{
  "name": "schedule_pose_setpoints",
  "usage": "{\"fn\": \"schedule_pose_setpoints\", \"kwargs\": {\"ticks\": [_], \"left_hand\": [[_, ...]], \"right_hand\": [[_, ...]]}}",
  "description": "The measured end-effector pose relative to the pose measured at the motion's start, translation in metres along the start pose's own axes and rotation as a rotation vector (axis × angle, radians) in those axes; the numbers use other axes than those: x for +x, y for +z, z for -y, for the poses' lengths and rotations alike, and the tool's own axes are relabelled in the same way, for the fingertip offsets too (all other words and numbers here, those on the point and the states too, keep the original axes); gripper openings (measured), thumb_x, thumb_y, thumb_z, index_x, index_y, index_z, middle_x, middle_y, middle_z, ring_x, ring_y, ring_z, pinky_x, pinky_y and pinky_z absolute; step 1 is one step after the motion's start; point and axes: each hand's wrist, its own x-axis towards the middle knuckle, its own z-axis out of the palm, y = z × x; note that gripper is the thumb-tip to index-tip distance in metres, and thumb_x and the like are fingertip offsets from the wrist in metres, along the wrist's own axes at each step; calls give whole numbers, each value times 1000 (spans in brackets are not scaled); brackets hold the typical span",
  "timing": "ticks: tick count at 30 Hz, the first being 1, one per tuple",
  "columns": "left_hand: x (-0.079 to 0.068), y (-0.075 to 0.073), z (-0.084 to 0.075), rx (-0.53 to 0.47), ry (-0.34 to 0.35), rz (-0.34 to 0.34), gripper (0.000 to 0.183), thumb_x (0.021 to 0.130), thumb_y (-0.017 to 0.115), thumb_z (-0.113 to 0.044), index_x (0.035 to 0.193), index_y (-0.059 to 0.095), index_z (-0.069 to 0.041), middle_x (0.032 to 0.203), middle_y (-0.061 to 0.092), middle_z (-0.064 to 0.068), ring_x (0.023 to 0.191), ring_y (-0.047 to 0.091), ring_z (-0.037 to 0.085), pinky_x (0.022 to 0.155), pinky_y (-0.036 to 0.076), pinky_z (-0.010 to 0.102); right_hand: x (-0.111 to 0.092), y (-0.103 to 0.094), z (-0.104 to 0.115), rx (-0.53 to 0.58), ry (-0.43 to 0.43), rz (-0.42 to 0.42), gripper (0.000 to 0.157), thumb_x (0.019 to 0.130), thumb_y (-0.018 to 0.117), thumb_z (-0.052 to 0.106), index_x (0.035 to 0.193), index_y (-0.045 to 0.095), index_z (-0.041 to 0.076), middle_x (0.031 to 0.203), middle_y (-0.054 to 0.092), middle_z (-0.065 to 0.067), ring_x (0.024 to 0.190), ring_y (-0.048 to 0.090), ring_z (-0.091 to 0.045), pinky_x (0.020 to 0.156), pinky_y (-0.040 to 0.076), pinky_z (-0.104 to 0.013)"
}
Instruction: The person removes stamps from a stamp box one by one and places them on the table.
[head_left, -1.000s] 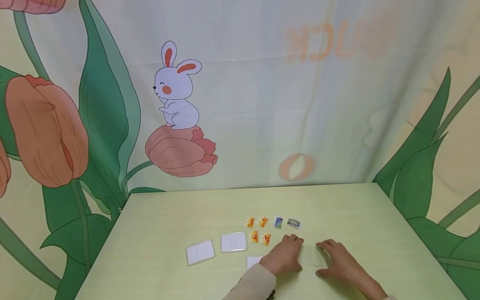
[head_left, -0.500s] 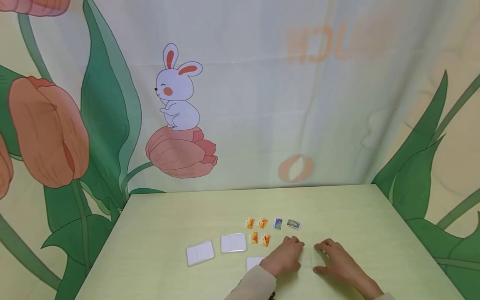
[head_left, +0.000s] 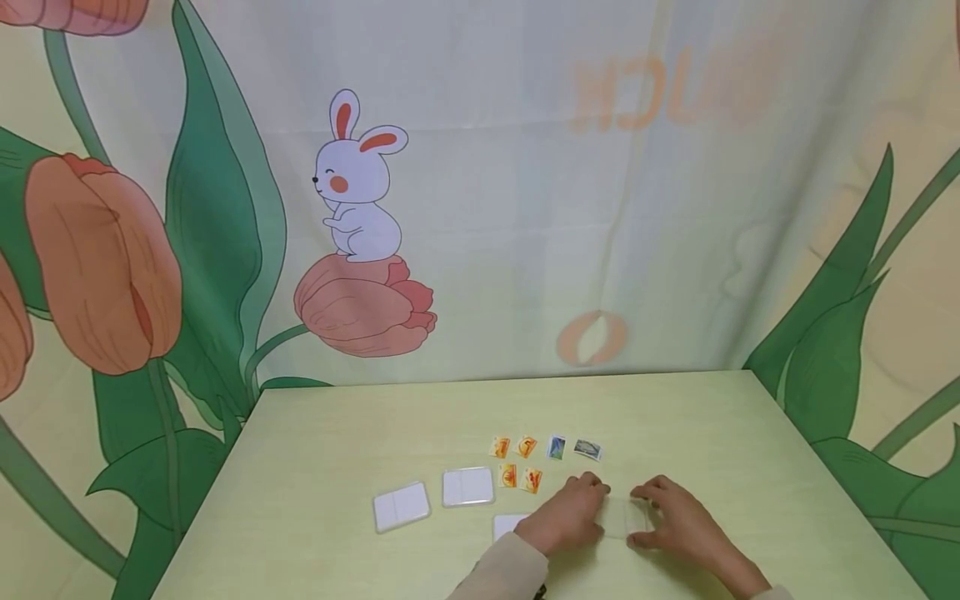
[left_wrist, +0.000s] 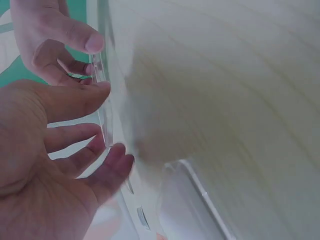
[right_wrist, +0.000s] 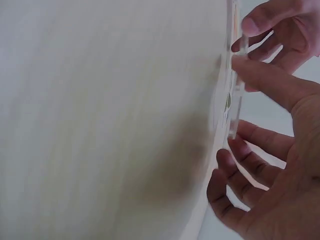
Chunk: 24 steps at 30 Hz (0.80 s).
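A flat clear plastic case (head_left: 617, 518) spans the gap between my two hands, close over the table. My left hand (head_left: 568, 512) pinches its left end; in the left wrist view the thumb and fingertips sit at the edge of the case (left_wrist: 106, 122). At the opposite end, my right hand (head_left: 684, 527) grips it between thumb and fingers, and the right wrist view shows the case (right_wrist: 234, 112) edge-on. Partly behind my left forearm lies a white-backed case (head_left: 507, 525); the left wrist view catches the corner of a case (left_wrist: 187, 200).
Two more white-backed clear cases (head_left: 401, 507) (head_left: 468, 487) lie to the left. Beyond my left hand, several small stamp-like pictures lie in two rows: orange ones (head_left: 507, 476), a blue-green one (head_left: 557, 447) and a grey one (head_left: 588, 450). A printed curtain (head_left: 510, 208) hangs behind the table (head_left: 337, 433).
My right hand shifts slightly left, then back a little to the right. Both hands stay at the clear case, and the other cases and pictures keep their places.
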Motion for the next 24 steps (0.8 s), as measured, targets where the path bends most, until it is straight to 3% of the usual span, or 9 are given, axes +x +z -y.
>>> {"fn": "schedule_pose_setpoints", "kwargs": {"ticks": [6,11,18,24], "left_hand": [[-5,-8,2,-70,-12,2,61,86,76,-27,141,51,-16,142,52,0,129,52,13,107,44,23],[-13,-14,8,-104,-4,-36,66,82,80,-32,140,53,-15,140,55,1,129,52,13,106,45,24],[-24,-21,16,-174,25,-98,67,79,82,-34,136,55,-13,130,58,0,113,57,10,94,50,21],[-34,-27,23,-285,34,-137,65,79,82,-31,135,55,-12,127,55,1,109,60,14,87,52,21]], "right_hand": [[-3,-3,1,85,-14,-3,65,63,92,32,117,66,9,110,60,-3,88,56,-12,72,49,-29],[-6,-7,5,163,-24,-6,66,66,91,29,122,64,9,115,60,-4,90,59,-11,71,52,-25],[-7,-12,12,234,-158,-45,63,71,88,26,125,62,5,119,58,-11,87,62,-12,68,53,-19],[-8,-16,24,259,-183,-64,61,72,88,24,124,62,6,120,58,-11,83,59,-7,67,53,-19]]}}
